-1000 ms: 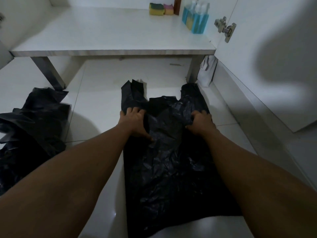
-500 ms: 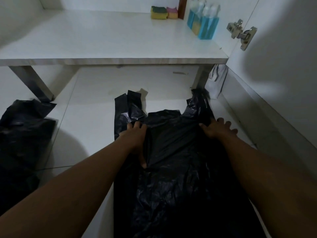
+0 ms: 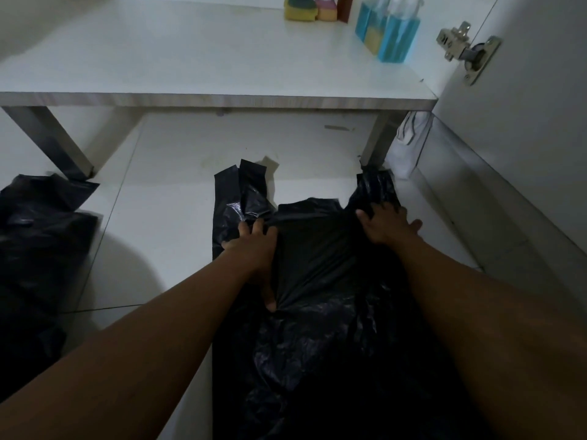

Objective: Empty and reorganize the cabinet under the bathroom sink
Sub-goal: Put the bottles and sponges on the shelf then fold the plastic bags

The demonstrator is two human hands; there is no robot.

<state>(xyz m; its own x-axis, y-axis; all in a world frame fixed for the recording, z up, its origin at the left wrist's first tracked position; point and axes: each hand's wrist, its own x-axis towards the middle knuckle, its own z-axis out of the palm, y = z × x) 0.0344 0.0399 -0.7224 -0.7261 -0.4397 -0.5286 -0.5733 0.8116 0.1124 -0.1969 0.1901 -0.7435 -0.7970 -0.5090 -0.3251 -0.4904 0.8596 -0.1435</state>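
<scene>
A large black plastic bag [image 3: 317, 265] lies spread on the white tiled floor in front of the open cabinet, its two handles pointing toward the cabinet. My left hand [image 3: 254, 249] presses flat on the bag just below its left handle, fingers straight and thumb pointing back toward me. My right hand [image 3: 386, 225] rests flat at the base of the right handle with its fingers spread. The cabinet's white bottom shelf [image 3: 190, 58] stands raised on metal legs [image 3: 54, 144].
Yellow-green and pink sponges [image 3: 300, 9] and blue-filled bottles [image 3: 390, 36] stand at the shelf's back right. The open cabinet door [image 3: 524, 122] with its hinge [image 3: 467, 49] is at right. A second black bag [image 3: 41, 233] lies crumpled at left. A white bag [image 3: 406, 144] leans by the right leg.
My right hand went from curled on the bag to flat with spread fingers and slid right toward the handle. The bag's top now lies smoother. My view moved closer to the cabinet.
</scene>
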